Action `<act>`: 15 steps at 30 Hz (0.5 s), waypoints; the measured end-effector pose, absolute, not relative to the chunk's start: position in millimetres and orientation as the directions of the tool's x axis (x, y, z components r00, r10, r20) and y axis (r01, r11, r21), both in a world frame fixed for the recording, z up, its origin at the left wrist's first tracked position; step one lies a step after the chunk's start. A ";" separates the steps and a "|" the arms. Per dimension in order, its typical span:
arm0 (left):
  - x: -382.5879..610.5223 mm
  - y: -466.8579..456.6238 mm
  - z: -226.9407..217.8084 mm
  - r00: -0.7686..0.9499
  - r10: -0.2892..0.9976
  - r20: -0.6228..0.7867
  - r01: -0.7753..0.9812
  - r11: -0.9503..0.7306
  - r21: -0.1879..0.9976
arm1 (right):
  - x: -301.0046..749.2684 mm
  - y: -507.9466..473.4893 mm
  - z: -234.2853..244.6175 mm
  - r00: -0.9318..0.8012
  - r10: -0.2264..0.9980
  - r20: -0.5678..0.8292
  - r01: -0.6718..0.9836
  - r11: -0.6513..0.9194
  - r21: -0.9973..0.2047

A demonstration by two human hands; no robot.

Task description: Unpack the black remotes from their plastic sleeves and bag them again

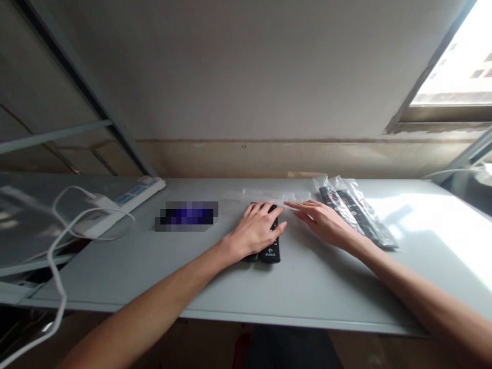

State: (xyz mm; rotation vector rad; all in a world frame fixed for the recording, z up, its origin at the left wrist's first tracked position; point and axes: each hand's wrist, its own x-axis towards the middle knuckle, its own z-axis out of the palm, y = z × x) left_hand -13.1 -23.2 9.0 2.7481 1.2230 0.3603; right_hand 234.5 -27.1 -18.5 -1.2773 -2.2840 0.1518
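My left hand point(257, 228) lies over black remote controls point(270, 250) on the grey table point(161, 266), fingers curled around the upper part of one. My right hand point(322, 220) rests flat beside them, fingers stretched toward a stack of clear plastic bags point(265, 196) at the table's back. It touches the near edge of those bags. To the right lie several black remotes sealed in clear bags point(359, 215).
A white power strip point(126, 201) with a white cable point(57, 277) sits at the left. A blurred dark patch point(187, 216) lies left of my hands. A wall runs behind the table, a window point(457, 66) at upper right. Metal shelving stands at left.
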 end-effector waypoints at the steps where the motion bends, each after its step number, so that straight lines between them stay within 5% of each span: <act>1: -12.8 -23.1 8.6 0.641 0.748 0.172 0.723 -0.664 0.193 | 232.4 -28.8 -16.6 -0.406 0.830 0.383 0.761 0.539 -0.361; 8: -12.1 -21.8 5.4 0.625 0.756 0.192 0.730 -0.654 0.198 | 234.0 -27.0 -13.3 -0.214 0.828 0.518 0.724 0.490 -0.485; 15: -15.4 -12.9 8.3 0.568 0.657 0.497 0.658 -0.724 0.205 | 250.3 -15.1 -24.2 -0.195 0.804 0.562 0.814 0.452 -0.365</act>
